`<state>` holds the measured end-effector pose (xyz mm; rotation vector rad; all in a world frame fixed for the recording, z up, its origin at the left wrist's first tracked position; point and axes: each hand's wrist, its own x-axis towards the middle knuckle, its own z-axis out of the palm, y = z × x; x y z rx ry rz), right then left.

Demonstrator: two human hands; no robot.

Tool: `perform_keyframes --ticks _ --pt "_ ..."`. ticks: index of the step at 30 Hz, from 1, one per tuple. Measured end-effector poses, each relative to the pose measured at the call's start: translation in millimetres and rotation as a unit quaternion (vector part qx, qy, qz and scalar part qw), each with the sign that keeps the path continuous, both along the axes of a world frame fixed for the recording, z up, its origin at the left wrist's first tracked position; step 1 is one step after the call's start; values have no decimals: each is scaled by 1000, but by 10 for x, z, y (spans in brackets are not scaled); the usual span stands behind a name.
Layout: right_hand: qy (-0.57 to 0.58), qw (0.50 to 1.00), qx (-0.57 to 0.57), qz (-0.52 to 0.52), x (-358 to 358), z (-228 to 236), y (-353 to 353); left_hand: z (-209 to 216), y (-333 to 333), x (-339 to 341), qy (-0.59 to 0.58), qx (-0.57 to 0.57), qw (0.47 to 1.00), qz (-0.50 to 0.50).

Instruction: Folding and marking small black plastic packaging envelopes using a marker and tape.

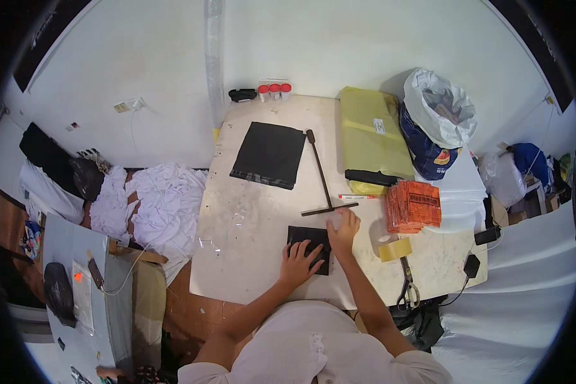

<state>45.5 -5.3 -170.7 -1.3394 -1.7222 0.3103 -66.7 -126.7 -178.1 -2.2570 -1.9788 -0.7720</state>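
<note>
From above I see a pale worktable; near its front edge lies a small black folded piece; my left hand rests flat and open on it; my right hand presses its top corner, fingers curled, perhaps on something pale, I cannot tell; a slip could unfold it. A T-shaped black bar lies just behind; tape roll and scissors sit right.
</note>
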Motion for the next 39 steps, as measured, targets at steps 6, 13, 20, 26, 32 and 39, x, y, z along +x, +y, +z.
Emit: perform_keyframes --ticks 6,13,20,26,32,39 --pt "-285 956 -70 -13 -99 -228 543 -12 29 12 10 22 1000 -9" --pt "-348 921 -161 68 -147 -73 528 -44 102 -53 18 31 999 -4" --pt "-315 939 -103 85 -242 127 367 -40 184 -35 20 50 998 -16" --pt "-313 937 -127 93 -207 -126 213 -96 267 -1 23 60 998 -23" --pt "-320 930 -155 97 -94 -63 225 -73 304 60 13 56 998 -28" --pt "13 986 -61 156 192 504 -82 -37 220 17 10 24 999 -32"
